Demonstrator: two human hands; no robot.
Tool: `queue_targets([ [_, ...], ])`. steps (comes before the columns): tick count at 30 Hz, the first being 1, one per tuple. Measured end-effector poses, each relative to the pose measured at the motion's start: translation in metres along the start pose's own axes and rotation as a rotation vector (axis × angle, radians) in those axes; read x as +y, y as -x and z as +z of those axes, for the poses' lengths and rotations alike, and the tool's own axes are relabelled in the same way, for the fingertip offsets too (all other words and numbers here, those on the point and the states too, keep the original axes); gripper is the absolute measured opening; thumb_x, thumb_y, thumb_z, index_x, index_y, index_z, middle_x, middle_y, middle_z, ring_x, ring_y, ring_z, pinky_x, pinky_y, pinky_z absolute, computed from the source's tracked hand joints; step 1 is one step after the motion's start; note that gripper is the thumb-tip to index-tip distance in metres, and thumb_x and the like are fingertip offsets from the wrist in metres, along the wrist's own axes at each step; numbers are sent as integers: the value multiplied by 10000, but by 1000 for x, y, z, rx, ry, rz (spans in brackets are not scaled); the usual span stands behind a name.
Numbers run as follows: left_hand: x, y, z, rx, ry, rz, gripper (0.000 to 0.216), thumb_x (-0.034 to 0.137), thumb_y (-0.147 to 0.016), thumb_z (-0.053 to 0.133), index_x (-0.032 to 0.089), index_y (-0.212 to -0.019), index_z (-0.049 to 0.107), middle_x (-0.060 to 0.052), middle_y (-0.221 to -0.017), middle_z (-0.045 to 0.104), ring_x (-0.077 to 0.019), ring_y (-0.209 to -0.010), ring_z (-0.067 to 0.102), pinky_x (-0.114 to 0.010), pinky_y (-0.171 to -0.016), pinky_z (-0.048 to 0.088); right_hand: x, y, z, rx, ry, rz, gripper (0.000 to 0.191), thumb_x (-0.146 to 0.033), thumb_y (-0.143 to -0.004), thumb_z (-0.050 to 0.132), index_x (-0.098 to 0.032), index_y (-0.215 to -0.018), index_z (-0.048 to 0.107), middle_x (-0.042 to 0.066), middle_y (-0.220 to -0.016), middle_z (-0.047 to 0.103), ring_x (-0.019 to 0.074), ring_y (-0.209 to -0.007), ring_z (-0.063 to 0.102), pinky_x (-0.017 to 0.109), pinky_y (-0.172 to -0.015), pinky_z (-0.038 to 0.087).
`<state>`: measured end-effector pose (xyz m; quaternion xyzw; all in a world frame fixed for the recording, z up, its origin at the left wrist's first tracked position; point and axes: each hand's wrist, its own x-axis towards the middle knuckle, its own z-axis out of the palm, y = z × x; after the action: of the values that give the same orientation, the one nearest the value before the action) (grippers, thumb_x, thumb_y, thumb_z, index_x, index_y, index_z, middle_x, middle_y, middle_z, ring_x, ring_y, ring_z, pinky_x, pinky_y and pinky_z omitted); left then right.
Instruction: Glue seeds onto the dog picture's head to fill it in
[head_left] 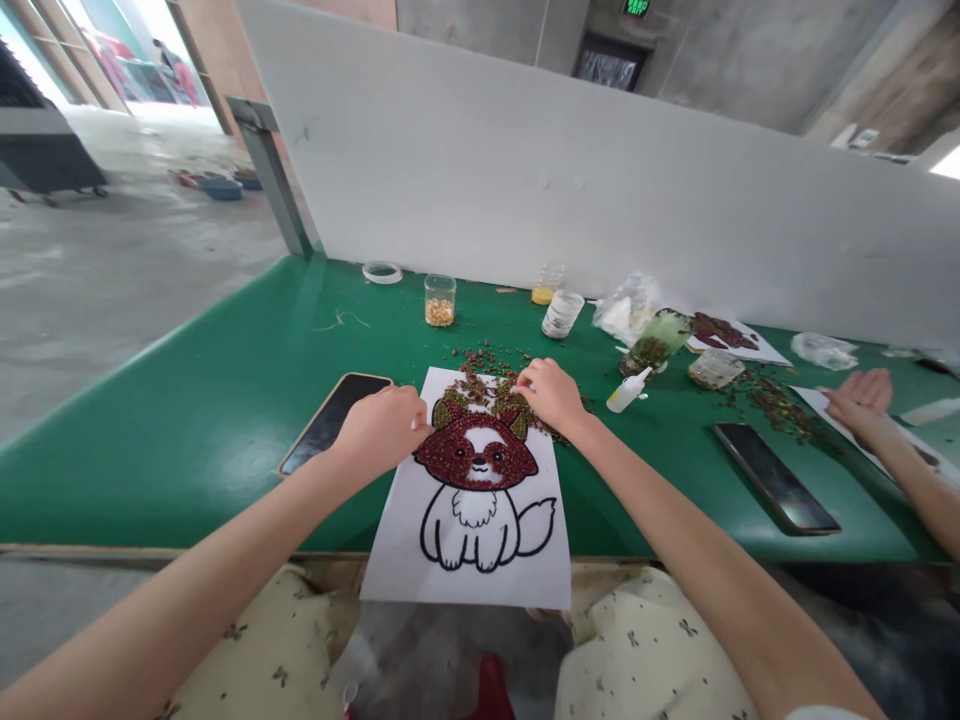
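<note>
A white paper sheet (405,540) with a cartoon animal outline lies before me, its lower end jutting past the table edge. Dark red seeds cover most of the animal's head (442,455), and green seeds fill its ears; the body is bare line drawing. My left hand (384,428) is closed on the sheet's upper left edge. At the upper right edge, my right hand (551,392) is closed, fingertips pinched on the paper beside the seeds. Loose red and green seeds (480,375) are scattered over the sheet's top and the table behind it.
Left of the sheet lies a phone (322,425); another phone (776,478) is at right. Behind stand a cup of corn kernels (440,302), a white-smeared cup (562,314), a glue bottle (628,391) and a tipped jar (656,342). Another person's hand (862,400) is far right.
</note>
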<state>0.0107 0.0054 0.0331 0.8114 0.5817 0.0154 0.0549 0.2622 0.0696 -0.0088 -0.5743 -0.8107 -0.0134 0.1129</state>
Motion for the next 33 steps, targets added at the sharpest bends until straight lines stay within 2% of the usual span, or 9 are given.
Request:
queue_targets([
  [5,-1,0,0,5,7,-6,223,310,-819,488,189,-691,624,-51,-888,628,-232,-912,569,-298,-659,423,0,-5,0,-53,-4,45,109,-251,-827,604,-190,-761,665,61,-874,601,199,-917,493,272,-694,390],
  [10,-1,0,2,-1,-4,-3,249,309,-841,466,185,-702,632,-60,-887,632,-235,-906,572,-299,-664,429,0,-4,-4,-47,-11,27,121,-209,-836,576,-174,-753,657,67,-885,602,206,-925,488,284,-714,384],
  [12,-1,0,3,7,-5,-6,265,313,-849,451,187,-701,631,-61,-887,635,-237,-906,576,-306,-677,437,-3,1,-12,-40,-65,-22,121,-219,-839,574,-170,-755,646,64,-878,594,199,-916,485,287,-734,382],
  [14,-1,0,3,11,-3,-5,275,317,-852,441,187,-700,629,-61,-889,638,-243,-913,579,-317,-697,446,-8,10,-22,-63,-164,-134,116,-232,-842,576,-173,-761,636,48,-863,586,180,-893,484,282,-754,377],
  [18,1,0,1,5,-12,-1,274,317,-849,433,188,-711,632,-62,-899,643,-249,-922,583,-327,-729,457,-28,33,-39,-198,-312,-408,86,-218,-838,588,-176,-776,630,27,-850,586,158,-884,483,275,-789,368],
  [20,2,0,1,1,-24,0,276,317,-847,428,190,-722,638,-60,-900,646,-242,-913,586,-324,-746,459,-39,44,-41,-263,-318,-476,83,-218,-838,590,-174,-780,630,29,-845,582,158,-883,478,269,-764,368],
  [24,3,0,1,9,-35,-1,279,330,-840,429,188,-735,645,-56,-895,647,-232,-896,587,-312,-747,455,-52,56,-36,-327,-247,-531,110,-204,-856,560,-165,-778,628,40,-858,578,153,-858,470,265,-735,368],
  [30,4,1,0,20,-29,0,291,333,-844,423,186,-724,643,-60,-877,646,-237,-881,590,-321,-722,454,-50,58,-31,-268,-194,-547,110,-199,-866,541,-167,-817,634,45,-888,581,158,-878,460,267,-746,370],
  [33,5,1,-1,5,-37,-6,295,333,-848,418,190,-725,645,-65,-880,649,-240,-886,592,-319,-716,456,-52,56,-31,-287,-199,-557,115,-187,-859,550,-172,-792,643,45,-877,586,156,-871,465,266,-745,365],
])
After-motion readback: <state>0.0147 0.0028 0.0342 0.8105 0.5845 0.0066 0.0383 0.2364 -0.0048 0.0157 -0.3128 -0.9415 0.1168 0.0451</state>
